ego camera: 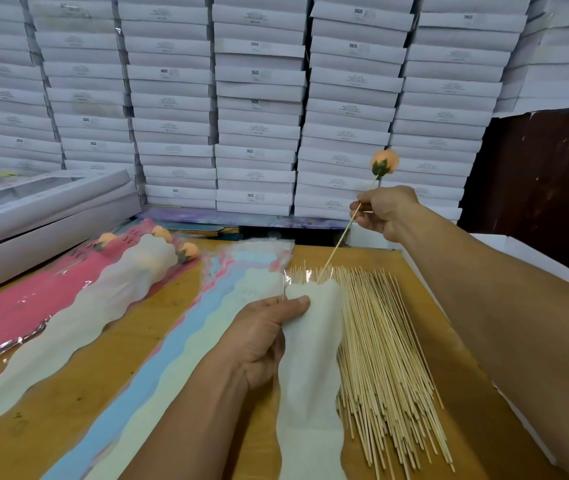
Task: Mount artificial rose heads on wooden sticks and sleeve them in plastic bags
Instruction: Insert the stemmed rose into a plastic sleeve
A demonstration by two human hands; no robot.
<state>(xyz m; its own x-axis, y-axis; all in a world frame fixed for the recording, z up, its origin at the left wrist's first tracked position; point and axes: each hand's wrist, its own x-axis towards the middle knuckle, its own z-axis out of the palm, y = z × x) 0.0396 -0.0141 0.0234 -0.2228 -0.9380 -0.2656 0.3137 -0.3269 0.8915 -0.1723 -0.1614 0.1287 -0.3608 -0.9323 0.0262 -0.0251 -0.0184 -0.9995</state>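
My right hand (385, 211) pinches a thin wooden stick (340, 240) that carries an orange rose head (384, 162) with a green base at its top. The stick slants down to the left, and its lower end enters the mouth of a white plastic bag (310, 358). My left hand (265, 336) grips that bag near its clear top edge and holds it over the table. A pile of bare wooden sticks (390, 358) lies just right of the bag.
Several sleeved orange roses (158, 251) lie on pink bags at the left. A stack of blue and white bags (186, 337) lies in the middle of the wooden table (130, 344). White flat boxes (259, 109) are stacked high behind, and more boxes (44, 209) stand at the left.
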